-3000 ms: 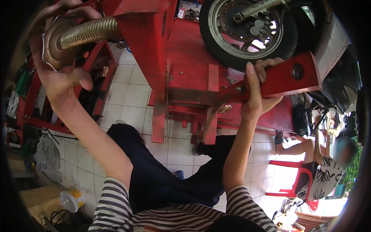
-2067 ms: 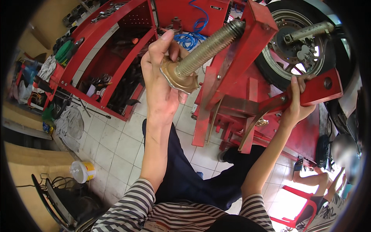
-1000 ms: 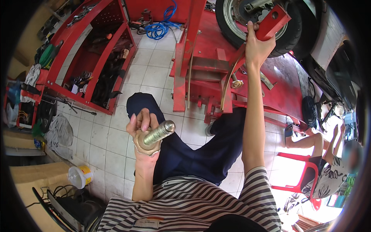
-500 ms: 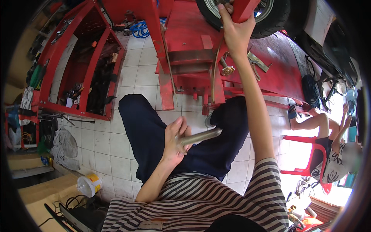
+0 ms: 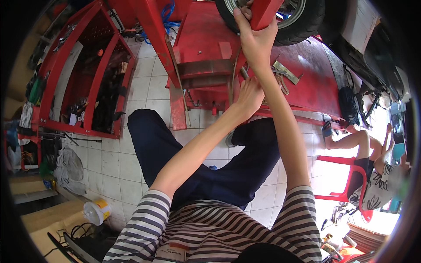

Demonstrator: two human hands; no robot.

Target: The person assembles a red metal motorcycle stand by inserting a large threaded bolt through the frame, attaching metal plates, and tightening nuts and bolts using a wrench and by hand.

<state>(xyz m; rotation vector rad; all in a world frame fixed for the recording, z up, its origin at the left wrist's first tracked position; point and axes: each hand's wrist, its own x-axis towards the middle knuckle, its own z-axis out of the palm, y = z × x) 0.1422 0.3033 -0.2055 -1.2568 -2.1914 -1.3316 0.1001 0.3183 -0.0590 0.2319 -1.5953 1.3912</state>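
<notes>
My right hand (image 5: 258, 44) is wrapped round a red steel arm (image 5: 266, 13) at the top centre, in front of a motorcycle wheel (image 5: 302, 35). My left hand (image 5: 250, 96) reaches up under my right forearm with its fingers curled at a short metal shaft (image 5: 244, 73) on the red stand; what it grips is hidden, and the threaded screw from before cannot be made out. A red upright (image 5: 155, 52) and crossbar (image 5: 201, 68) stand left of my hands. A flat metal piece (image 5: 285, 72) lies on the red platform (image 5: 318, 94).
A red tool rack (image 5: 44, 101) stands at left, with blue hose (image 5: 165, 19) behind. A white bucket (image 5: 96, 212) and grey cloth (image 5: 70, 168) are at lower left. At right, a co-worker (image 5: 377, 184) sits on a red chair (image 5: 333, 193) beside the motorcycle (image 5: 377, 70).
My left hand moved from holding the threaded screw over my lap up to the stand below my right hand. My right hand still grips the red arm, now slightly further left in view.
</notes>
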